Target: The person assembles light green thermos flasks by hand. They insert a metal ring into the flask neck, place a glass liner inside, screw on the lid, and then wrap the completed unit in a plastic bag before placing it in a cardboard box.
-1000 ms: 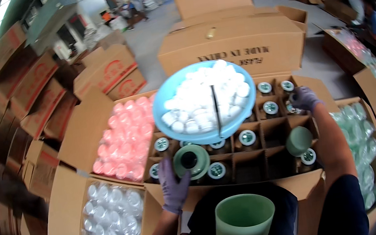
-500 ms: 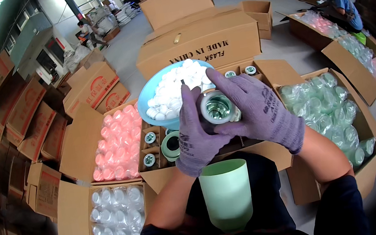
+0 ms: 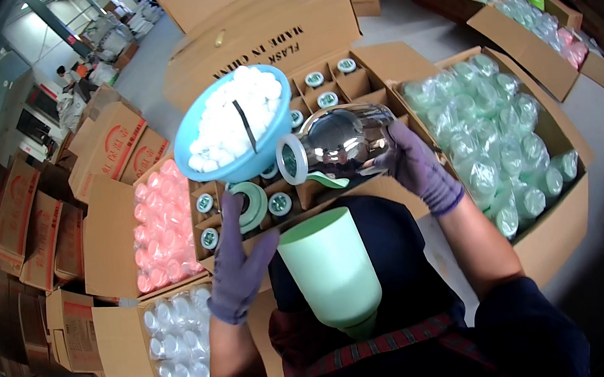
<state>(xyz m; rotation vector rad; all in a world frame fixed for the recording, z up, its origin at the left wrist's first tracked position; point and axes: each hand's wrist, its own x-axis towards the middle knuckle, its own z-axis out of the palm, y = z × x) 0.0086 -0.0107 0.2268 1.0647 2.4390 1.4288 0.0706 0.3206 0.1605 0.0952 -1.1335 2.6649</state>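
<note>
A gloved right hand [image 3: 419, 170] grips the base end of a silvery flask [image 3: 341, 139], held sideways above a divided carton [image 3: 360, 83], its neck pointing left near a blue basin [image 3: 236, 171] of white pieces [image 3: 235, 116]. The gloved left hand [image 3: 236, 274], thumb and fingers spread apart, is beside a green ring-shaped part [image 3: 259, 205]; whether they touch cannot be told.

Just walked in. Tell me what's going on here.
A person in purple gloves has a silvery flask in the right hand, lying sideways with its mouth toward the left. The left hand is open beside a green ring-shaped piece at the divided carton, where more flasks stand. A blue basin of white pieces sits over that carton, and a pale green vessel is at the person's lap.
</note>
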